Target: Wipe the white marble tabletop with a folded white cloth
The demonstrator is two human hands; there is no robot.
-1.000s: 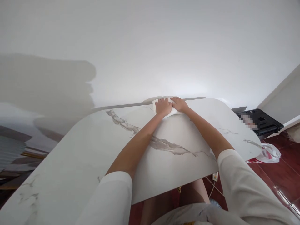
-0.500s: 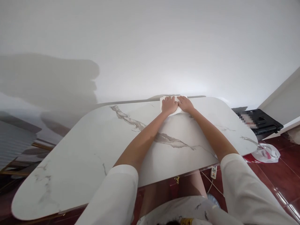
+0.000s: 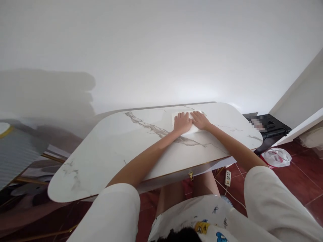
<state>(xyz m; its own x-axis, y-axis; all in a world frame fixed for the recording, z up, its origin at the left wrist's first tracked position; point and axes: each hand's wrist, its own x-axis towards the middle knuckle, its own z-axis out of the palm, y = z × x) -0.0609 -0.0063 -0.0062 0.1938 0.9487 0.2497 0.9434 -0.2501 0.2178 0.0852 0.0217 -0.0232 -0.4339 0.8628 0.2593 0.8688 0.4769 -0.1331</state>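
A folded white cloth (image 3: 194, 129) lies flat on the white marble-patterned tabletop (image 3: 106, 144), a short way in from the wall-side edge. My left hand (image 3: 183, 123) presses on its left part with the fingers slightly bent over it. Beside it, my right hand (image 3: 200, 120) bears down on the right part, and the thumbs nearly meet. Both hands keep hold of the cloth, hiding much of it. Grey-brown veining runs across the tabletop just left of and below the hands.
A white wall (image 3: 161, 50) rises behind the table. At the right stand a black folding stool (image 3: 274, 126) and a clear plastic bag (image 3: 277, 157) on red floor tiles. A power strip (image 3: 227, 178) with a cable lies below the front edge. A grey ribbed object (image 3: 17, 154) is at the left.
Both hands have drawn the cloth back from the wall-side edge toward my body. My view has shifted a little, so the table's gold-trimmed front edge shows more.
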